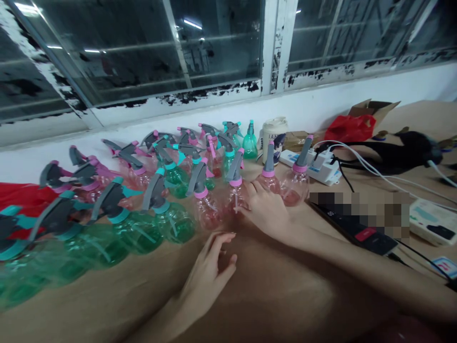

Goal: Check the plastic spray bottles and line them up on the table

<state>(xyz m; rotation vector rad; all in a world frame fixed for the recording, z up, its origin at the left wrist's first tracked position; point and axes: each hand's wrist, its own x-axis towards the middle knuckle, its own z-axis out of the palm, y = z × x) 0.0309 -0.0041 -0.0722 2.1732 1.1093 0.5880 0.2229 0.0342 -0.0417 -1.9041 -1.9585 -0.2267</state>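
My right hand (266, 209) is closed around the body of a clear pink spray bottle (234, 194) with a grey and pink trigger head, its thumb across the front. The bottle stands upright on the table. Just right of it are two more pink spray bottles, one (270, 182) partly behind my fingers and another (295, 188) at the row's end. On the left side, one pink bottle (208, 209) stands beside it. Lower down, my left hand (209, 269) hovers with curved fingers and thumb apart, holding nothing, near a green spray bottle (176, 224).
Several green and pink spray bottles fill the table's left and back. A paper cup (274, 138), a power strip (321, 166) with cables, a phone (353, 224) and a white device (433, 220) lie to the right. A red bag (350, 127) is by the wall.
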